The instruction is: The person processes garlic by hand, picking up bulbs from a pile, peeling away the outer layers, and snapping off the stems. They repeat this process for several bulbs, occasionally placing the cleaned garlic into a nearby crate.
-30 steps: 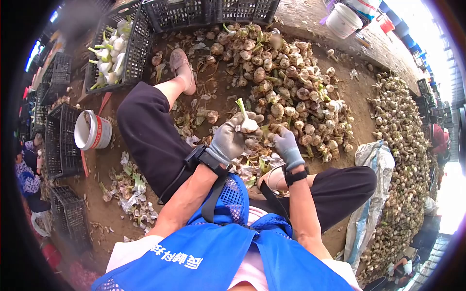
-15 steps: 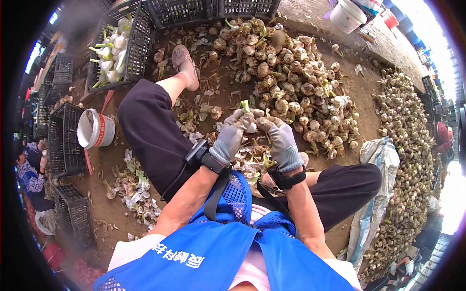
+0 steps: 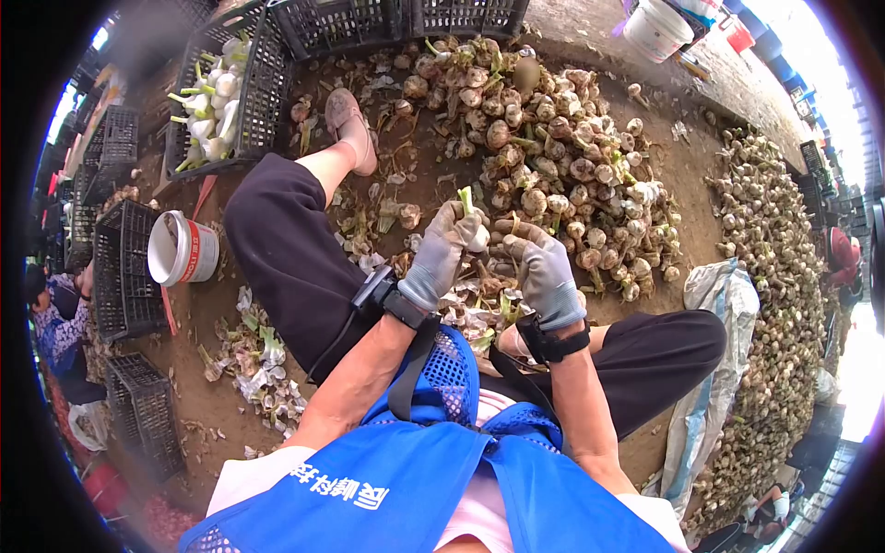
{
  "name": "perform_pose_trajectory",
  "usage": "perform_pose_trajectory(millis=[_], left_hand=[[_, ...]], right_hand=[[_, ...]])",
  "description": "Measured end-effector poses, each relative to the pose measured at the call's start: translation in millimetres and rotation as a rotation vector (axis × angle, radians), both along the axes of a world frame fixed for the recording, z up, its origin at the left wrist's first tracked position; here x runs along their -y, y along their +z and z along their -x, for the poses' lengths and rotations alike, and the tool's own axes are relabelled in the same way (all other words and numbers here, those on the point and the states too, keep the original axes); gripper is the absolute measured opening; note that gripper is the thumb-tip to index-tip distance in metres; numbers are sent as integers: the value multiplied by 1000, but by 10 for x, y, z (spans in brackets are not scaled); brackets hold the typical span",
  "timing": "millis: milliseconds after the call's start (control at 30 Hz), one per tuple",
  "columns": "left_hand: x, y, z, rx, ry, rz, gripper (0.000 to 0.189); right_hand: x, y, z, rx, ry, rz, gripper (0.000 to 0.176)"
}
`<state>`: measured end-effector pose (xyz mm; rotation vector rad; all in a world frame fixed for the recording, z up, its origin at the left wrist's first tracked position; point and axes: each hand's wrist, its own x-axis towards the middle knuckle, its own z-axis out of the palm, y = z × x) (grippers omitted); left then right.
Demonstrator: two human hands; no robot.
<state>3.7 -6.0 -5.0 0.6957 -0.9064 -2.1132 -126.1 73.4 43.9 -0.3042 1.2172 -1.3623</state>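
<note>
Left hand (image 3: pixel 437 260): grips garlic bulb (image 3: pixel 478 241)
Right hand (image 3: pixel 546 275): curled, now drawn just clear; contents, cannot tell
Garlic bulb: left-held alone

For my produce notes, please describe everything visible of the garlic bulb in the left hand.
The garlic bulb is whitish, with a short, pale green stem pointing forward. The gloved left hand holds it off the ground, and its fingers hide part of it. The gloved right hand is close by, seemingly not touching it.
</note>
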Motion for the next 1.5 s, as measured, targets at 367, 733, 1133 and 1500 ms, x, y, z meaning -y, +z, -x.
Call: perform_pose_trajectory(millis=[367,733,1133,1500], left_hand=[[-59,122,-27,-81,101,-149,11],[-27,172,-47,-159,29,-155,13],[-6,120,-46,-139,2,-76,11],[-84,238,12,370,92,968,8]], right_hand=[[18,84,-141,-180,59,20,29],[33,67,-72,-20,27,24,19],[16,-44,6,-6,39,-4,22],[112,-199,-177,-664,-7,81,30]])
